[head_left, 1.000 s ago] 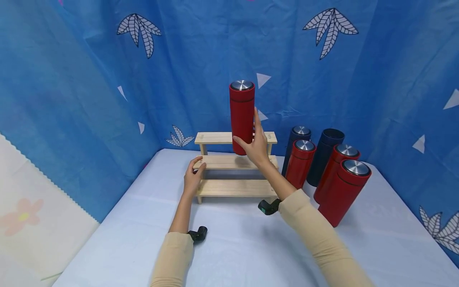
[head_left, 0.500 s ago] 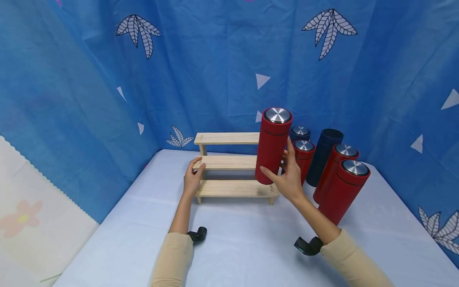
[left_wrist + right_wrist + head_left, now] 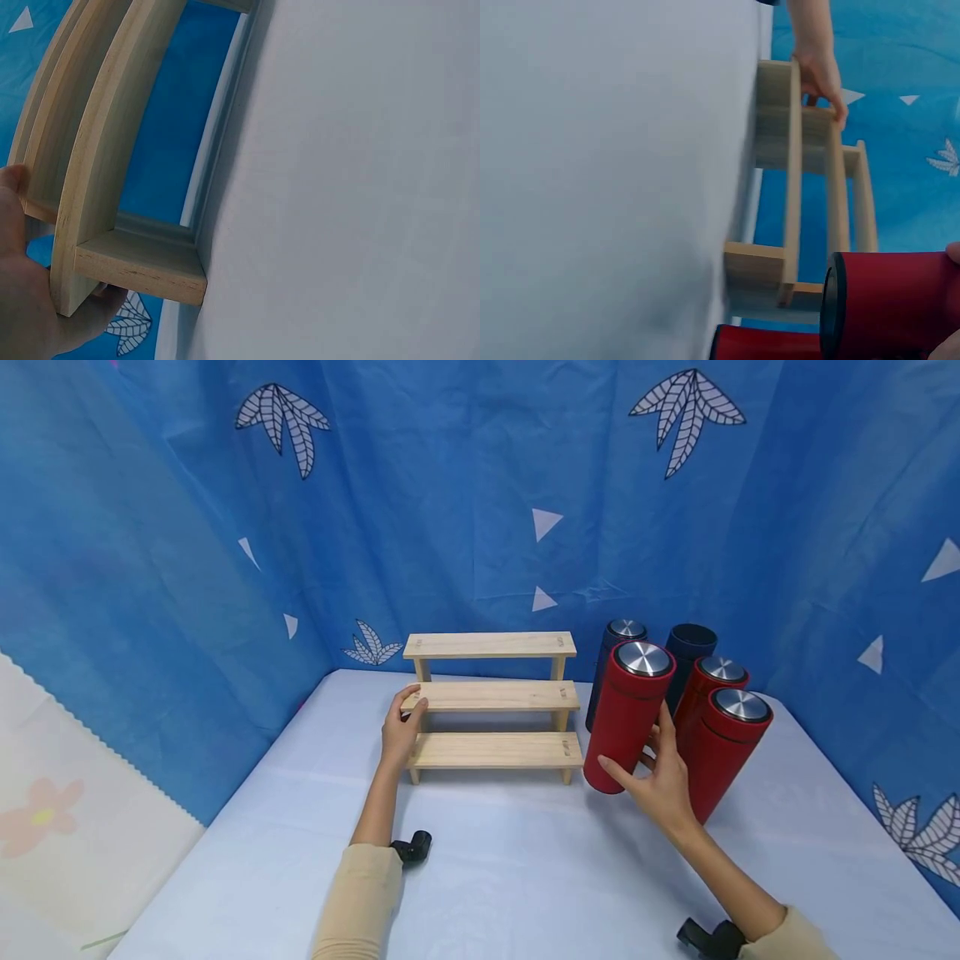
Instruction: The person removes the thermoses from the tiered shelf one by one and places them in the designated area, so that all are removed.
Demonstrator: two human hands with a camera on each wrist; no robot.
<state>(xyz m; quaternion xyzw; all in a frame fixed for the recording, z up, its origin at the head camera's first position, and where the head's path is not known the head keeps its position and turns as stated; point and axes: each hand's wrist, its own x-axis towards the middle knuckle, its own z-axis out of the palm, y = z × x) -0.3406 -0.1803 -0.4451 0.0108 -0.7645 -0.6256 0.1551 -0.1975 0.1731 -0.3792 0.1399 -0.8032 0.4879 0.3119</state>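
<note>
My right hand (image 3: 660, 785) grips a red thermos (image 3: 628, 722) with a silver-topped lid, thumb on its near side and fingers round its right side. The thermos leans slightly right, to the right of a three-step wooden rack (image 3: 491, 696). In the right wrist view the held thermos (image 3: 900, 300) lies across the lower right, with another red thermos (image 3: 769, 343) below it; the held one hides that other in the head view. My left hand (image 3: 400, 731) holds the rack's left end at the middle step, as the left wrist view also shows.
Behind and right of the held thermos stand a dark blue thermos (image 3: 626, 629), a dark blue one with a dark top (image 3: 692, 643), and two red ones, the rear (image 3: 722, 681) and the front (image 3: 731, 743). A blue curtain (image 3: 450, 510) hangs behind the white-covered table (image 3: 487, 868).
My right hand has carried the red thermos from above the rack down and to the right, beside the other thermoses. The left hand keeps its hold on the rack.
</note>
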